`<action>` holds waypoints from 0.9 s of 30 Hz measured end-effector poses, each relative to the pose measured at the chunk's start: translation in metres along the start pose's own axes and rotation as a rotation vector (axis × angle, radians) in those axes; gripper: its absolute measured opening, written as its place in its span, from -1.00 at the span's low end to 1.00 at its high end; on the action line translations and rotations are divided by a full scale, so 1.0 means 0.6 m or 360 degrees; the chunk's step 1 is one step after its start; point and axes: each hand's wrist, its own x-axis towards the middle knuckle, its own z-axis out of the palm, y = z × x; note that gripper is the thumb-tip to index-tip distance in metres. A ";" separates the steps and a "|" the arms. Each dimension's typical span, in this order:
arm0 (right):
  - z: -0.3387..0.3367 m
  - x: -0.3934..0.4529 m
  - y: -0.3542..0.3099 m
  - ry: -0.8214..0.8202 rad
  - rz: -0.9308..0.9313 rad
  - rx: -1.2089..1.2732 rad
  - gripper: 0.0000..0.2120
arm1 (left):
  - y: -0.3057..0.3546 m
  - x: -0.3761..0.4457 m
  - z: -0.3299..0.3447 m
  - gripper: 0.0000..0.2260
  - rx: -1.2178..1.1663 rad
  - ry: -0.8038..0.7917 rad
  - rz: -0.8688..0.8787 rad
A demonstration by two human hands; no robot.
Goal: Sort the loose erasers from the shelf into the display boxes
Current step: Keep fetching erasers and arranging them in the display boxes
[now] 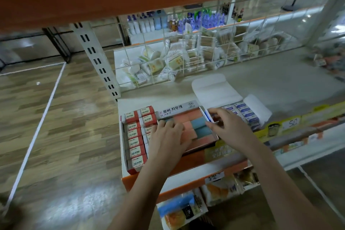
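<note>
Head view: both hands (169,136) (228,130) over middle box (188,117).

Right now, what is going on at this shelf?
A person is tidying erasers in display boxes on a shop shelf. The left hand lies flat on the pink and blue erasers in the middle box. The right hand is at that box's right edge, fingers curled; whether it holds anything is unclear. A box of red 2B erasers sits left, a box of white-and-blue erasers right.

I read "2B" on the red-and-white erasers (134,137) at the shelf's left edge, "로버 지우개" and "4B" on the grey box lid (175,110), and "50" on a price tag (291,123) on the front rail.
</note>
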 end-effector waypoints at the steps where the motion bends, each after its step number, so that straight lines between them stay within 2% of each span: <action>1: -0.007 0.000 0.003 -0.0012 -0.0005 0.0022 -0.61 | 0.001 0.006 -0.006 -0.66 -0.0018 -0.0010 -0.0010; 3: -0.026 0.001 0.013 -0.0009 -0.0023 0.0042 -0.65 | 0.011 0.026 -0.021 -0.66 -0.0017 0.0028 -0.0010; 6: -0.066 0.004 0.037 0.0084 -0.0025 -0.0017 -0.67 | 0.056 0.071 -0.041 -0.71 -0.0063 0.0221 0.0107; 9: -0.116 -0.001 0.082 0.0225 -0.0010 -0.0119 -0.67 | 0.136 0.122 -0.046 -0.73 -0.0156 0.0299 0.0282; 13: -0.196 -0.023 0.173 0.0349 0.0160 -0.0247 -0.70 | 0.274 0.172 -0.017 -0.73 -0.0138 0.0329 0.0509; 19: -0.319 -0.063 0.342 0.0484 0.0359 -0.0518 -0.67 | 0.493 0.250 0.065 -0.70 -0.0159 0.0137 0.0692; 27: -0.436 -0.066 0.518 0.0382 0.0574 -0.0622 -0.63 | 0.685 0.351 0.134 -0.66 -0.0189 -0.0029 0.0750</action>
